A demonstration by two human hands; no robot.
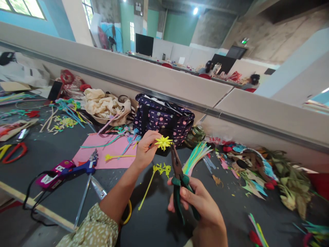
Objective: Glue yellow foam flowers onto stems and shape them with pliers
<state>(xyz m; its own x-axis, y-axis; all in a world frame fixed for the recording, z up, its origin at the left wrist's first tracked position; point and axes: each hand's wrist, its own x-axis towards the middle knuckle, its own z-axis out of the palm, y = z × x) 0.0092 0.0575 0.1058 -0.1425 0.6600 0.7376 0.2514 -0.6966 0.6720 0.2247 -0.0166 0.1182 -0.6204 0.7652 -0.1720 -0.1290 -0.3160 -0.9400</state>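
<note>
My left hand (146, 149) pinches a small yellow pipe-cleaner flower (163, 142) with spiky petals, held up over the table. In my right hand (203, 202) are pliers (178, 168) with dark green handles, their jaws pointing up just right of the flower. Whether the jaw tips touch a petal I cannot tell. Below, on the dark table, lies a yellow pipe-cleaner stem with a curled flower cluster (161, 168). Another yellow stemmed piece (119, 156) rests on a pink sheet (87, 151). Partly under my left forearm are scissors (127, 212) with yellow handles.
A blue glue gun (84, 167) and its cord lie at left, near red-handled scissors (15, 153). Behind my hands stands a dark patterned bag (164, 116). Loose pipe cleaners (196, 156) lie right of it, with dried leaves (293, 185) further right. A low partition (144, 73) runs behind.
</note>
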